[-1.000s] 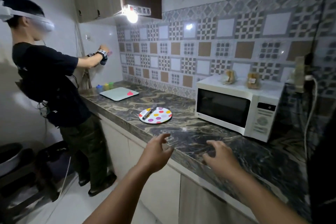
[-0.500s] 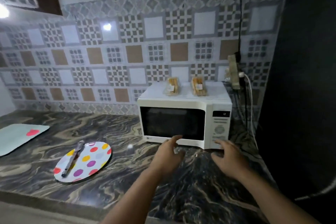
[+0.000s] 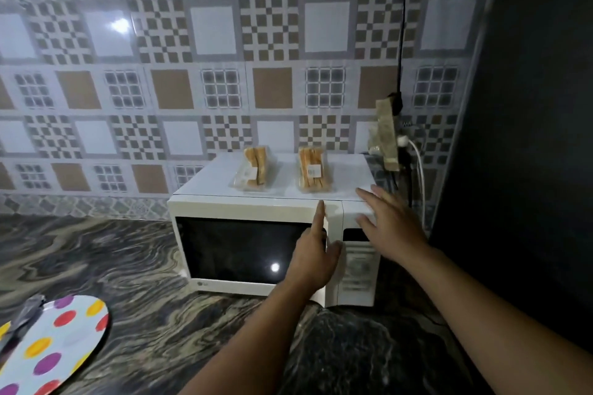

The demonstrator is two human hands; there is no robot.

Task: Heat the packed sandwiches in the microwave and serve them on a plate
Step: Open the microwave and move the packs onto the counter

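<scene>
Microwave white, door window black. Counter dark marble, tan swirls. Wall tiles grey, white, brown squares and checks. Plate near left, white with red, yellow, purple dots. Sandwiches golden-tan.

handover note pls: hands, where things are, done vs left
Left hand: empty, index finger extended at the right edge of the white microwave door, which is closed.
Right hand: open, empty, at the microwave's top right corner.
Two clear-wrapped packed sandwiches lie on top of the microwave.
Polka-dot round plate sits on the dark marbled counter, a utensil on it.
Done: nothing.
Left: open the door, load, heat, plate.
</scene>
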